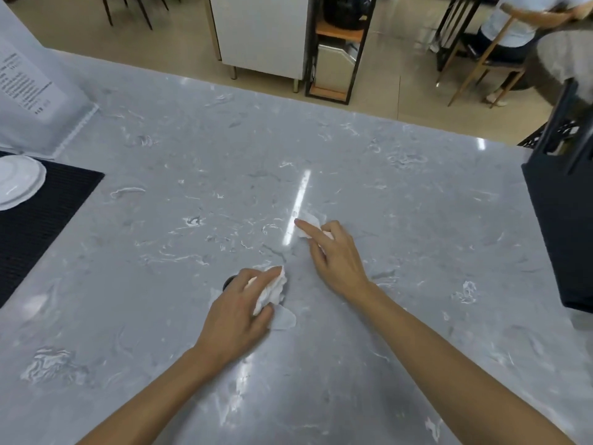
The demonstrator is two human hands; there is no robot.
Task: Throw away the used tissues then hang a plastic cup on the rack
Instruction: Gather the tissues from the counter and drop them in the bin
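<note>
Tissues occupy both hands on the grey marbled surface (192,149). The left hand (239,308) is closed around a crumpled white tissue (272,289), fingers curled over its top and thumb pressed at its near side; the wad pokes out beyond the fingertips. Just under this hand a dark round opening (228,282) shows in the surface, mostly hidden by the knuckles, and a flat pale scrap (285,319) lies on the surface beside the thumb. The right hand (337,255) rests farther out, its index finger stretched forward over a second crumpled tissue (309,223), the other fingers bent around it; whether it truly grips the wad or only presses on it cannot be told. The two hands sit near one another, not touching.

At the left edge a black ribbed mat (41,220) carries a white plate (17,184), with a white printed sheet (29,85) standing behind it. At the right edge a dark container (558,226) stands on the surface. Past the far edge, a tiled floor (401,75) holds a white cabinet (260,33) and chairs.
</note>
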